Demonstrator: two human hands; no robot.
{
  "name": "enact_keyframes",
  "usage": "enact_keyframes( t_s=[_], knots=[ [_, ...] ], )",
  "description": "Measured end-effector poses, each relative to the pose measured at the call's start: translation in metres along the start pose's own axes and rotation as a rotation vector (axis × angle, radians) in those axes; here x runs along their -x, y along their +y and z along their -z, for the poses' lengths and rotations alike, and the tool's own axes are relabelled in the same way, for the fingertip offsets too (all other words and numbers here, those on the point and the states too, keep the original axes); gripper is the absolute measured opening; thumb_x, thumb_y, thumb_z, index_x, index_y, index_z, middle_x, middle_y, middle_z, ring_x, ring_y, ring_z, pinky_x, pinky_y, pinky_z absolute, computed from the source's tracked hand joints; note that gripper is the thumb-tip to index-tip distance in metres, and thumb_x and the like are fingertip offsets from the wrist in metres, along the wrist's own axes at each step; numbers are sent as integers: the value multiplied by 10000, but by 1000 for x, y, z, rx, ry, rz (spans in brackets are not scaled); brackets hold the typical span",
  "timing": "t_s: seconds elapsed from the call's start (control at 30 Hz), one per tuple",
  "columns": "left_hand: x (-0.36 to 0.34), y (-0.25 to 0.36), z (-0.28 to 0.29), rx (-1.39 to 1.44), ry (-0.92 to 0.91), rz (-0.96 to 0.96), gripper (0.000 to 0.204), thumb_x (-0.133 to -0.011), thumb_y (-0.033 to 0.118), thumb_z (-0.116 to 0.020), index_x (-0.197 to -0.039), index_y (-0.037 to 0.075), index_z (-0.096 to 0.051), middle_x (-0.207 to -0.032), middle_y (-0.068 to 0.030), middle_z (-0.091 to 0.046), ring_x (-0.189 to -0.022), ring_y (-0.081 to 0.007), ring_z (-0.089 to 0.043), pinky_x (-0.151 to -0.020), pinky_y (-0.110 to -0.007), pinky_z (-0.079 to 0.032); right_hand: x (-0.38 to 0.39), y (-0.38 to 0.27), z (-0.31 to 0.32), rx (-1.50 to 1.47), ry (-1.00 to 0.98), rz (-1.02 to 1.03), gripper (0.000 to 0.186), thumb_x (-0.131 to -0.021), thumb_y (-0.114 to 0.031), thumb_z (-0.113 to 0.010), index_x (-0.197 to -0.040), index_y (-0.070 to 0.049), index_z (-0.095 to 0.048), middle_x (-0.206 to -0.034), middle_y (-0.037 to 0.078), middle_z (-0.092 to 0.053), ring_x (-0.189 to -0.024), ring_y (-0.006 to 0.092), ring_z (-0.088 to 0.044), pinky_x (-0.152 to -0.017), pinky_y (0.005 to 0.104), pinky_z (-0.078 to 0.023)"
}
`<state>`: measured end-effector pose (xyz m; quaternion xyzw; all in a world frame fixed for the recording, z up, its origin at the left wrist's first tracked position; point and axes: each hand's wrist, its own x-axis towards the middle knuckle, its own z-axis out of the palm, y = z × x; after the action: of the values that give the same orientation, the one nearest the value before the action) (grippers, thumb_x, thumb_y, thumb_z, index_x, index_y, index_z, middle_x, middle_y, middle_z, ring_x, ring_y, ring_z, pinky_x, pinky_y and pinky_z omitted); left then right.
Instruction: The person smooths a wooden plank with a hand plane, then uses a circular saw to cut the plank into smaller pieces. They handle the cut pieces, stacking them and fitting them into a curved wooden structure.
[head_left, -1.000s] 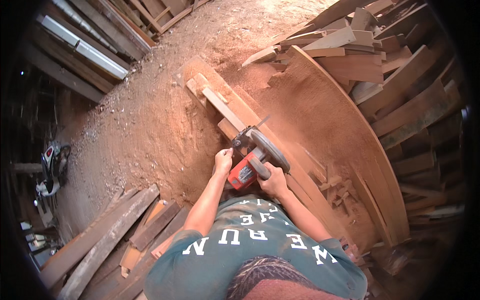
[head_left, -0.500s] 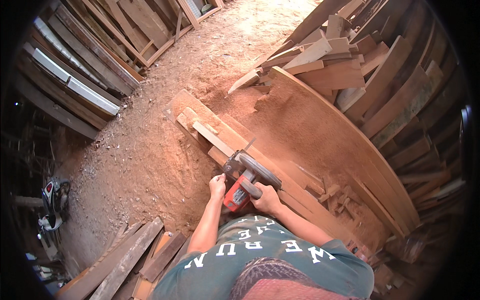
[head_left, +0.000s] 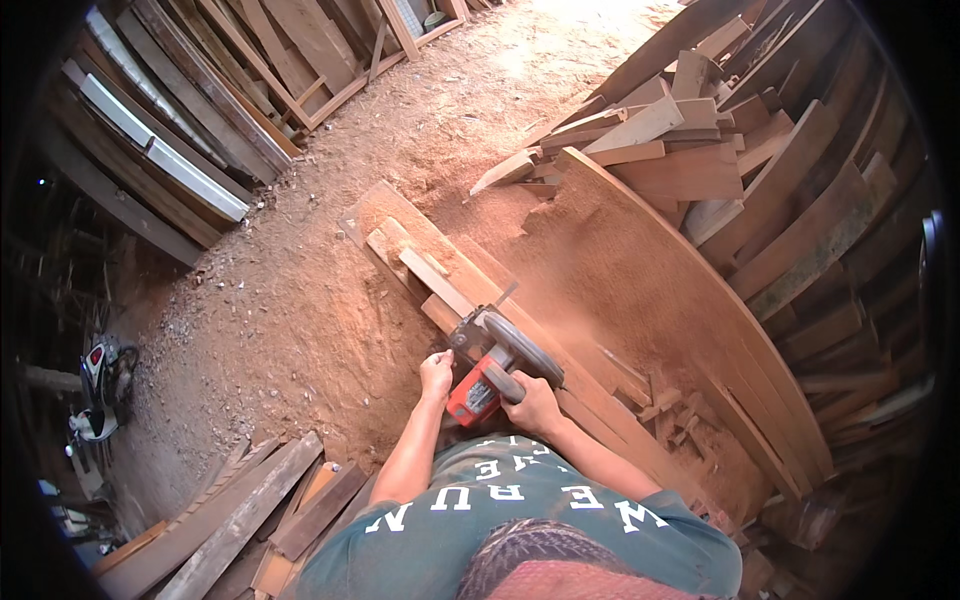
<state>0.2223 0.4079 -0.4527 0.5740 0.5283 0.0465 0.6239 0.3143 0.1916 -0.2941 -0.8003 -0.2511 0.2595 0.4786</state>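
Note:
My right hand (head_left: 533, 405) is closed on the rear grip of a red and grey circular saw (head_left: 478, 393). My left hand (head_left: 437, 375) is closed at the saw's front left edge; what it pinches is too small to make out. The saw rests on a narrow pale strip of wood (head_left: 430, 275), which lies with short blocks on a long sawdust-covered board (head_left: 600, 410) running diagonally away from my body. Wood dust hangs to the right of the saw.
A broad curved plank (head_left: 766, 390) and piled offcuts (head_left: 680, 150) flank the right side. Boards lean at the upper left (head_left: 160, 140); more timber (head_left: 240, 510) lies at the lower left. A motorbike (head_left: 100, 390) stands at the far left, beyond the dirt floor.
The head view has shifted, so saw, hands and board sit lower in the picture than a second ago. Both hands stay on the saw's area, with little visible movement against the board.

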Motion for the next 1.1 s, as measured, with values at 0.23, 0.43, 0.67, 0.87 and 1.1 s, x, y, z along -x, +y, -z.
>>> enact_keyframes(
  t_s=[0.23,0.43,0.67,0.87,1.1],
  knots=[
    [-14,-6,2,0,-4,-17,288,-1020,276,-660,-982,3,-744,-863,-32,-711,-801,-115,-605,-759,-290,-474,-11,0,-3,1,-10,-11,147,-820,-113,-744,-907,-19,-671,-796,252,-683,-791,440,-698,-684,442,-552],
    [-17,-1,3,4,2,-7,282,-1019,272,-663,-967,6,-739,-870,-35,-716,-803,-110,-607,-752,-288,-472,-18,3,-8,17,-18,6,152,-821,-113,-746,-913,-22,-668,-811,249,-687,-807,446,-693,-694,449,-552],
    [-28,2,6,19,5,7,274,-1016,268,-669,-958,10,-741,-847,-36,-715,-801,-116,-609,-766,-294,-475,-29,-2,-10,2,-29,-16,162,-817,-113,-748,-926,-23,-668,-829,251,-689,-821,451,-689,-703,452,-554],
    [-39,3,11,4,14,19,290,-1009,275,-675,-961,-2,-748,-839,-40,-715,-804,-124,-612,-764,-300,-478,-38,-2,-16,20,-12,-15,161,-815,-110,-744,-930,-23,-673,-832,250,-690,-818,442,-698,-701,443,-556],
    [-46,2,18,-3,9,5,302,-1018,284,-663,-989,-3,-752,-849,-31,-710,-799,-116,-598,-763,-297,-471,-45,-4,-23,0,-45,-34,155,-827,-106,-741,-938,-15,-682,-832,245,-693,-814,435,-704,-707,431,-552]
  ],
)
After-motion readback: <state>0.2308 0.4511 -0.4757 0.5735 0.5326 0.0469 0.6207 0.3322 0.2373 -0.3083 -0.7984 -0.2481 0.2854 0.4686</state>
